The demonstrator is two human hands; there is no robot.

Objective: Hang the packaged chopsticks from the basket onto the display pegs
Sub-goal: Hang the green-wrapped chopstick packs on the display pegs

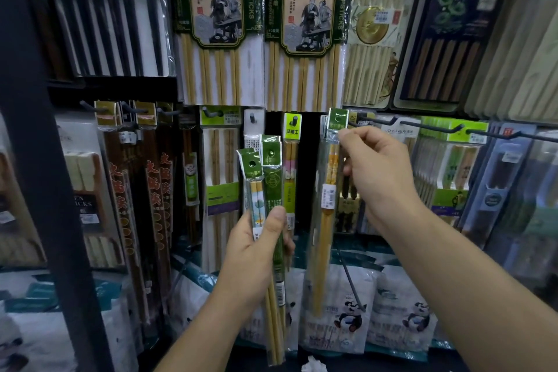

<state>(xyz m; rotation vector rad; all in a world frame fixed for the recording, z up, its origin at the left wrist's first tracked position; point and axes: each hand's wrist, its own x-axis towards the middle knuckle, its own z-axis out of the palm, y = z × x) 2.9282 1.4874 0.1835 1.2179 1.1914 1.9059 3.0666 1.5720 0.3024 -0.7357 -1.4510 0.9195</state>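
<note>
Head view: your right hand pinches the long clear packet of yellow bamboo chopsticks just below its green header card, which sits at the black wire peg tip. Left of it, your left hand clamps two similar green-headed packets upright.

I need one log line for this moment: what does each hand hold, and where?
phase: hanging | left hand: holds two green-header packs | right hand: pinches third pack near top, at peg | hooked: cannot tell

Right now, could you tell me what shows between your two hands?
In the head view: the long pack the right hand pinches, and a lime-topped pack on its peg.
</note>
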